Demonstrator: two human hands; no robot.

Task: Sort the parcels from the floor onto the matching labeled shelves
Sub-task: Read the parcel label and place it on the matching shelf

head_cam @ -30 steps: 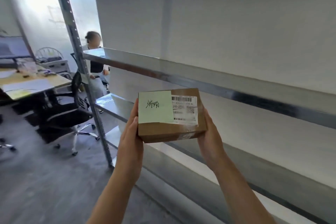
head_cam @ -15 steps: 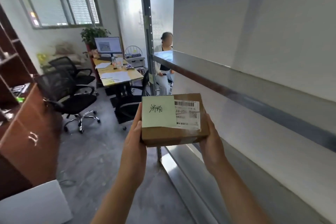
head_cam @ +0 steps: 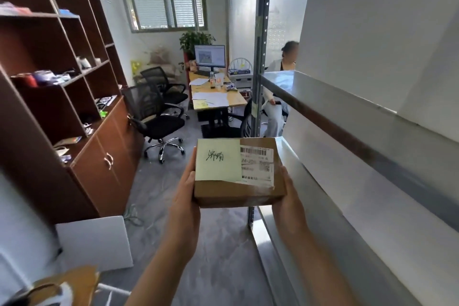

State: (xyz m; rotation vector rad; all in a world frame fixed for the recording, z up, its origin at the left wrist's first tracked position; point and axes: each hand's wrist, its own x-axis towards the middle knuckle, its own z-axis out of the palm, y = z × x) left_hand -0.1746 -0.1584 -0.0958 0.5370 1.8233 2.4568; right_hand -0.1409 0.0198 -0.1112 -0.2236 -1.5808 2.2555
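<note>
Left hand (head_cam: 185, 202) and right hand (head_cam: 289, 200) clamp the box (head_cam: 238, 174) by its sides (no support underneath), so it might slip before reaching a shelf (head_cam: 347, 129).

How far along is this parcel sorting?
Early, it seems. Done: nothing visible; the metal shelves on the right show no parcels in the parts in view. In hand: one cardboard parcel with a green handwritten note and a barcode label, held between the left hand and right hand, not yet on a shelf. Left: placing it on its matching shelf; other parcels on the floor aren't visible here.
</note>
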